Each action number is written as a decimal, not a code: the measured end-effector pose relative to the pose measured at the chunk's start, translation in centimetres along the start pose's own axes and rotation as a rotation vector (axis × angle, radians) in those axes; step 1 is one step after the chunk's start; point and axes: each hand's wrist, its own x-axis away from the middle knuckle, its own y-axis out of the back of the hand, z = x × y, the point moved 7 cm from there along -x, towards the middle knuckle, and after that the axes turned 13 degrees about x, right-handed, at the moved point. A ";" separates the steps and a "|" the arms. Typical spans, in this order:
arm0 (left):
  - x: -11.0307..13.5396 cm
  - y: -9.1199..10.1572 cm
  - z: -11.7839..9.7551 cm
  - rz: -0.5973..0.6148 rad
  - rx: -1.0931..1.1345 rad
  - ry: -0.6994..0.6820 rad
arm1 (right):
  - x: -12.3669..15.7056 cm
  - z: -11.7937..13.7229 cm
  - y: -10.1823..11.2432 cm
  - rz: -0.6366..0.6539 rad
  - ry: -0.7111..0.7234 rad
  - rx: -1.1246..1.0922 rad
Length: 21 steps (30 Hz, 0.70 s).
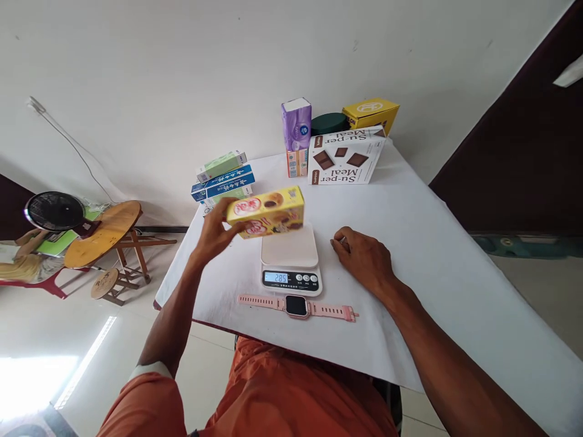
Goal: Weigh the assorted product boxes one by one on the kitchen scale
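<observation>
My left hand (217, 235) grips the left end of a yellow biscuit box (268, 212), holding it tilted above a white kitchen scale (289, 252). The scale's lit display (276, 277) seems to read 285. My right hand (364, 254) rests curled on the table to the right of the scale; a small pale bit shows between its fingers, too little to name. In front of the scale lies a pink-strapped smartwatch (296, 306), stretched flat with its dark screen up.
Toothpaste-like boxes (223, 182) are stacked at the back left of the white-covered table (437, 273). Along the back stand a purple tissue pack (297, 125), a white Su-per Meal box (345, 159), a dark green lid (328, 123) and a yellow box (371, 112). A person sits far left near a fan (54, 212).
</observation>
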 end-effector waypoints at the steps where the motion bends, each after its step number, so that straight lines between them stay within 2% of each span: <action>1: -0.4 1.7 0.3 -0.059 -0.017 -0.005 | 0.0 0.0 0.0 -0.001 0.001 -0.002; 3: -1.6 5.2 1.4 -0.165 -0.083 -0.005 | 0.0 0.1 -0.1 -0.003 0.011 -0.007; 5: -3.0 8.2 3.5 -0.231 -0.150 0.018 | 0.0 0.1 -0.1 -0.011 0.023 -0.010; 8: -5.2 10.5 7.9 -0.235 -0.157 0.095 | 0.0 0.0 -0.1 -0.032 0.027 -0.003; 11: -6.6 10.9 11.6 -0.202 -0.123 0.158 | 0.0 0.1 -0.1 -0.033 0.023 0.003; 13: -7.1 10.8 12.9 -0.170 -0.095 0.161 | 0.0 0.1 -0.2 -0.021 0.022 0.005; 17: -7.6 10.6 13.6 -0.136 -0.144 0.142 | -0.1 0.0 -0.2 -0.016 0.022 0.012; 21: -7.7 10.3 13.5 -0.179 -0.210 0.148 | -0.1 0.0 -0.3 -0.007 0.014 0.003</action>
